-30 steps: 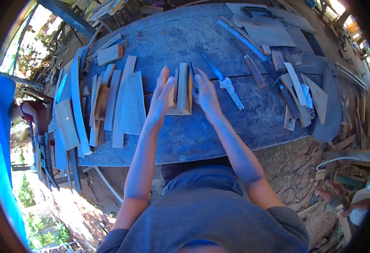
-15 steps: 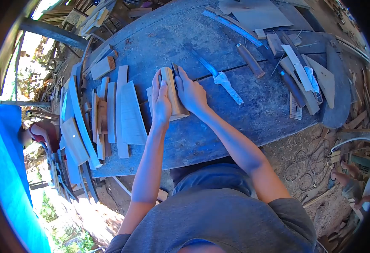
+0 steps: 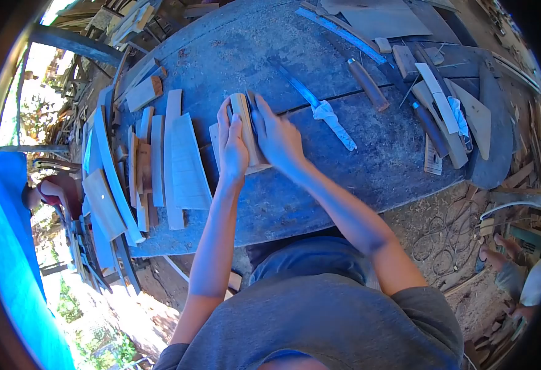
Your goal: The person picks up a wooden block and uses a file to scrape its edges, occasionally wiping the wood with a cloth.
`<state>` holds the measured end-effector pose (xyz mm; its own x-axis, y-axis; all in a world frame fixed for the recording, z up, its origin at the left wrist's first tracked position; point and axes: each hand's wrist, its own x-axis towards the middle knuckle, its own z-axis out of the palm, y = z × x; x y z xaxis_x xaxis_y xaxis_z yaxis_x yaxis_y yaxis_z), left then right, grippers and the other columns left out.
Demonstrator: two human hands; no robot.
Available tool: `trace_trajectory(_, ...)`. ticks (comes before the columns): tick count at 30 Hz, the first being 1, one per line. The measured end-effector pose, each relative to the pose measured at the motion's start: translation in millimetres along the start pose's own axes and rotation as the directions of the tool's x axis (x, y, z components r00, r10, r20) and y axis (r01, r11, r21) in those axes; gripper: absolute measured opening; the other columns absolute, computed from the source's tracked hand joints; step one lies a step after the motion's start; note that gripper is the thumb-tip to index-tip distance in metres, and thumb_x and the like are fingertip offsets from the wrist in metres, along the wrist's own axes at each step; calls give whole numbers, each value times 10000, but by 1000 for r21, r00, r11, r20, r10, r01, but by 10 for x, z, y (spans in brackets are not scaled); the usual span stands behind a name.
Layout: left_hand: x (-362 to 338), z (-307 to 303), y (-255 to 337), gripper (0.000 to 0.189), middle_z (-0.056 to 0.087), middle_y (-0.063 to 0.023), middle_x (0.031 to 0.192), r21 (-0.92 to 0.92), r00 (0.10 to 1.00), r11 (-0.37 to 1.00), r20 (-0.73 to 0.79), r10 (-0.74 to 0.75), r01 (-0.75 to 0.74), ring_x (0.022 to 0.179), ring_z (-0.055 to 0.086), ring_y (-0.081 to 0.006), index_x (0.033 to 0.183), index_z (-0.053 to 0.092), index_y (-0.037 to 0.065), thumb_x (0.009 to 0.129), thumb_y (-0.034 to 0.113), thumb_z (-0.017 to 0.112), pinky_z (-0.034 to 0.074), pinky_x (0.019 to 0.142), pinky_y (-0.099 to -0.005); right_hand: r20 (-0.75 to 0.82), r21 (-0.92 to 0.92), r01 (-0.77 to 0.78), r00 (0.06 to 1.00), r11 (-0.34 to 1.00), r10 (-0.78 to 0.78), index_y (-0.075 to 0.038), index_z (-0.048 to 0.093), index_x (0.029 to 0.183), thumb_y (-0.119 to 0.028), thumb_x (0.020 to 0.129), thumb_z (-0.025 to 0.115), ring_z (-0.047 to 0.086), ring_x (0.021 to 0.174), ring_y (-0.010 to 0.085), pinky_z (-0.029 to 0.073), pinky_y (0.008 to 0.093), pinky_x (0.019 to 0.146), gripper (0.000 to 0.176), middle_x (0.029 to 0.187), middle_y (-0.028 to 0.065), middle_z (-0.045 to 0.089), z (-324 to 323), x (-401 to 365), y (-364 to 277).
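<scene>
A pale wooden block (image 3: 243, 117) stands lengthwise between my two hands on the worktable. My left hand (image 3: 233, 150) is closed along its left side, fingers wrapped toward the far end. Against the right side, my right hand (image 3: 279, 137) presses a thin dark flat piece (image 3: 251, 102), whose tip shows past the fingers; its exact kind I cannot make out. A flat wooden board (image 3: 214, 135) shows partly beneath the block and my left hand. Right of my hands lies a long blade (image 3: 300, 87) with a cloth-wrapped handle (image 3: 334, 124).
Several cut wooden pieces (image 3: 190, 163) lie left on the worktable (image 3: 221, 61). A brown wooden-handled tool (image 3: 368, 85), strips and offcuts (image 3: 475, 120) are at right. One person (image 3: 61, 191) is beyond the left edge, another (image 3: 520, 271) at far right.
My right hand has shifted slightly along the block's side with the dark piece. My left hand keeps its hold. The view has tilted a little.
</scene>
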<state>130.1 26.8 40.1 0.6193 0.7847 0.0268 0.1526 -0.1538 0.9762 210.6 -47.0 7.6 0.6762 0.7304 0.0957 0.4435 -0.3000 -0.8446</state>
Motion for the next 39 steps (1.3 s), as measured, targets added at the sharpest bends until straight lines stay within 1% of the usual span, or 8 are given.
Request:
trace_trajectory(4, -53, 80, 140, 466, 468, -179, 1330, -59, 994, 994, -52, -94, 91, 1200, 493, -250, 1489, 313, 114, 1039, 233, 343, 379, 1026, -370, 195, 90, -156, 971, 984, 136, -126, 388, 1462, -256, 1018, 424, 663, 644, 407, 512, 518, 607, 464, 730, 222, 664, -198, -860, -37)
trace_trajectory(11, -17, 12, 79, 483, 464, -179, 1326, 35, 1000, 999, 1, -30, 30, 1206, 490, -265, 1485, 304, 107, 1035, 261, 385, 384, 1021, -380, 155, 85, -202, 970, 976, 187, -86, 458, 1389, -273, 1020, 406, 633, 929, 470, 500, 545, 784, 417, 980, 283, 667, -9, 103, 105)
trace_trajectory(21, -60, 84, 118, 557, 456, -180, 1319, -20, 995, 996, -38, -87, 86, 1226, 478, -263, 1487, 290, 111, 1007, 307, 494, 387, 1026, -389, 308, 146, -299, 920, 943, 244, -65, 421, 1419, -255, 1026, 390, 639, 983, 442, 502, 509, 827, 438, 1099, 274, 648, -151, -601, 88)
trace_trajectory(23, -68, 94, 145, 554, 450, -179, 1328, -10, 997, 998, -37, -61, 61, 1234, 472, -264, 1487, 292, 114, 1010, 310, 491, 386, 1028, -386, 98, 182, -107, 991, 977, 91, -126, 433, 1410, -331, 1019, 373, 659, 853, 455, 507, 577, 764, 445, 945, 281, 671, 113, -190, 306)
trace_trajectory(26, -52, 77, 139, 528, 440, -171, 1345, 30, 995, 997, -62, -72, 74, 1246, 462, -262, 1487, 296, 118, 1020, 296, 468, 384, 1030, -379, 167, 21, -141, 977, 990, 135, -122, 445, 1399, -331, 1019, 374, 653, 869, 462, 502, 581, 778, 439, 973, 279, 669, 158, 231, 268)
trace_trajectory(31, -36, 116, 55, 445, 428, -134, 1354, -135, 983, 986, -141, -120, 101, 1263, 442, -247, 1467, 359, 164, 1039, 278, 389, 378, 1047, -387, 223, 204, -188, 965, 961, 141, -68, 426, 1427, -271, 1029, 398, 630, 1024, 438, 498, 462, 871, 447, 1137, 259, 646, -216, -700, -37)
trace_trajectory(35, -50, 83, 158, 479, 432, -153, 1377, -120, 990, 986, -70, -123, 114, 1251, 459, -256, 1497, 289, 123, 1046, 265, 368, 373, 1041, -362, 256, 316, -260, 949, 912, 182, -144, 401, 1446, -332, 1019, 384, 653, 914, 443, 498, 567, 808, 467, 1016, 264, 670, -220, -787, -70)
trace_trajectory(39, -59, 64, 89, 454, 420, -150, 1377, -70, 994, 994, -74, -84, 79, 1256, 450, -246, 1483, 323, 144, 1045, 259, 347, 371, 1048, -374, 118, 206, -37, 993, 978, 12, -164, 389, 1455, -343, 1018, 391, 660, 874, 438, 508, 566, 776, 472, 989, 283, 664, 186, 210, 267)
